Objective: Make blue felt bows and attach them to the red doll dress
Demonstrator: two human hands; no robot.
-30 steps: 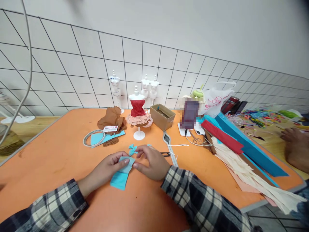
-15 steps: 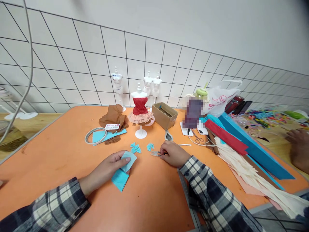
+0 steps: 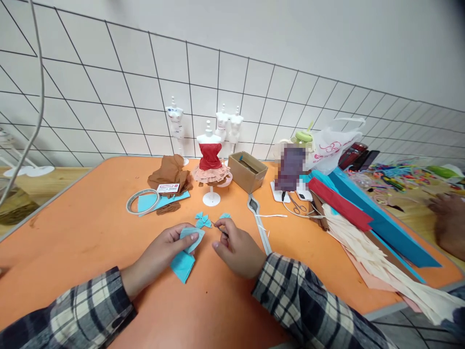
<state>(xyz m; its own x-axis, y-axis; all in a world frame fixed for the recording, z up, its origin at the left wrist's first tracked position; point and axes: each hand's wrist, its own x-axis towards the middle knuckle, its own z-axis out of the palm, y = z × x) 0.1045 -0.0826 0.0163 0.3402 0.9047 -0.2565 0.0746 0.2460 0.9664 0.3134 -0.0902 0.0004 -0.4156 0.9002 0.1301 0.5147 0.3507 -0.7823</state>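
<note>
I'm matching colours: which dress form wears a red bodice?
The foremost dress form, with a ruffled pink skirt, left of the open cardboard box; the three dress forms behind it show no red.

– What sort of place can be made out here?
– A craft or dressmaking workroom: miniature dress forms [image 3: 175, 116] are stood by a tiled wall [image 3: 140, 89], a nearer form [image 3: 210, 157] is clothed in red and pink, and coloured strips [image 3: 341, 204] are piled beside scissors [image 3: 296, 205].
– Is it shared?
– It seems so; a second table [image 3: 423, 213] is strewn with bright strands [image 3: 395, 183], and another person's hand [image 3: 449, 222] is seen there.
</note>
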